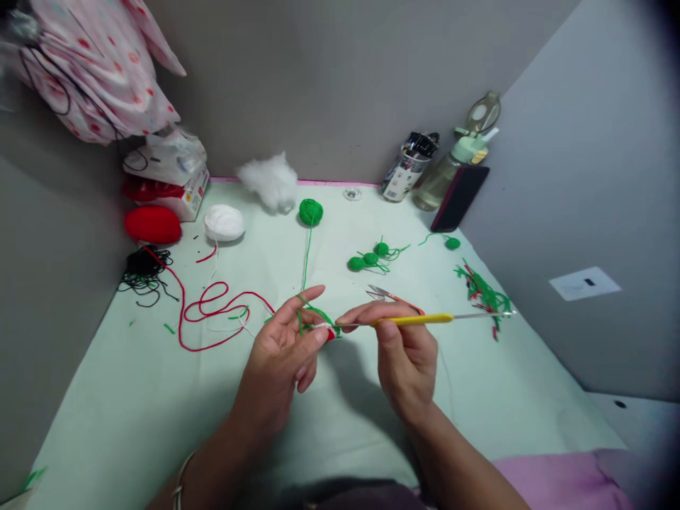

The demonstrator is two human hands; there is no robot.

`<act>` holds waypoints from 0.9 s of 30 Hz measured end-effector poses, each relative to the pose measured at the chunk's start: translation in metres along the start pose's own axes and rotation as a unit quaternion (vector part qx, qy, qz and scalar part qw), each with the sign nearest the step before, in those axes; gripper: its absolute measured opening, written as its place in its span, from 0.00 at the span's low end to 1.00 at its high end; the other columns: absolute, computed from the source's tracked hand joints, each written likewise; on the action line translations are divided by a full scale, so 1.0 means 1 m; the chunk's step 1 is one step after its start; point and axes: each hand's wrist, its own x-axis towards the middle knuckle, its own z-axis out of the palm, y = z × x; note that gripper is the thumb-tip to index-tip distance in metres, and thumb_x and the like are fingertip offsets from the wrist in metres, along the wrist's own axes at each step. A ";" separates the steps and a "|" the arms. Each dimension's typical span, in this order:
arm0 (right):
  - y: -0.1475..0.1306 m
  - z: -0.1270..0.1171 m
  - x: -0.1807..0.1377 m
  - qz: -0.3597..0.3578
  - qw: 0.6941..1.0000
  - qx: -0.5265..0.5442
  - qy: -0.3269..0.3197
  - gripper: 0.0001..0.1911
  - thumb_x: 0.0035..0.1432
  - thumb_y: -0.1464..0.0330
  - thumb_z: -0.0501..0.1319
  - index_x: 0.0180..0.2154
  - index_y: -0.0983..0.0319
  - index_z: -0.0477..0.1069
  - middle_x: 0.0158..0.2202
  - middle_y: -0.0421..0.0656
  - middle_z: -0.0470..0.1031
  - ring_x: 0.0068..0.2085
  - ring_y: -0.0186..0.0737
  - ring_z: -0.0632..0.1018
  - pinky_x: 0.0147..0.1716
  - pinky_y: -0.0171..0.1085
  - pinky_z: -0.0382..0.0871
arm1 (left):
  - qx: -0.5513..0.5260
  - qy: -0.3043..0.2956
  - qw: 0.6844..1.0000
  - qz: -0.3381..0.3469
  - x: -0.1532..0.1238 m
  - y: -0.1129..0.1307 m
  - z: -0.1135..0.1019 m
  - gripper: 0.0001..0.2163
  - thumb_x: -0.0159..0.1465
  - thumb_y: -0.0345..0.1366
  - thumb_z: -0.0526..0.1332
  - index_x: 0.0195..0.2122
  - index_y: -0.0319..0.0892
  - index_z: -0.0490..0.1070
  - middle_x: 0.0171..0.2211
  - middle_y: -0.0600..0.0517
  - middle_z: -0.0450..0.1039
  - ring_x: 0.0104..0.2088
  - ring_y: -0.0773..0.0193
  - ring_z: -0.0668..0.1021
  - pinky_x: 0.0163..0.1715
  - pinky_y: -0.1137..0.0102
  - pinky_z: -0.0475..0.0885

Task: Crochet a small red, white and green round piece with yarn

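Note:
My left hand (284,354) pinches a small crochet piece (325,329) in white, red and green, with green yarn (307,262) wound over its raised forefinger. That strand runs back to a green yarn ball (311,212). My right hand (406,354) grips a yellow-handled crochet hook (419,319), its tip at the piece. Both hands hover above the pale green table (159,397).
Small snips (390,295) lie just behind my right hand. Several small green crocheted balls (370,257) and yarn scraps (481,290) sit to the right. Red yarn (152,224), white yarn (224,222), black thread (143,273), stuffing (270,178), a pen cup (406,172) and a bottle (451,170) stand behind.

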 end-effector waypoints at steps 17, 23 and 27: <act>-0.003 -0.003 -0.003 -0.218 0.918 -0.321 -0.086 0.15 0.70 0.76 0.62 0.54 0.56 0.79 0.44 0.47 0.83 0.45 0.44 0.83 0.42 0.42 0.81 | -0.062 -0.034 0.994 -0.080 0.000 0.002 0.001 0.27 0.60 0.35 0.76 0.60 0.39 0.74 0.20 0.65 0.62 0.15 0.79 0.51 0.12 0.82 0.52; 0.001 0.000 0.006 -0.012 1.000 -0.006 0.011 0.11 0.73 0.69 0.60 0.44 0.55 0.82 0.36 0.43 0.81 0.35 0.40 0.81 0.33 0.39 0.78 | -0.059 -0.021 0.997 -0.051 0.003 0.006 0.000 0.22 0.61 0.33 0.75 0.56 0.38 0.76 0.19 0.65 0.61 0.15 0.80 0.50 0.13 0.83 0.52; 0.001 0.004 0.007 -0.015 0.997 -0.065 -0.028 0.10 0.72 0.70 0.62 0.45 0.56 0.83 0.39 0.45 0.84 0.41 0.42 0.83 0.39 0.41 0.79 | -0.024 -0.008 1.000 -0.014 0.003 -0.002 0.002 0.20 0.61 0.34 0.75 0.54 0.41 0.79 0.26 0.61 0.69 0.15 0.82 0.58 0.14 0.83 0.57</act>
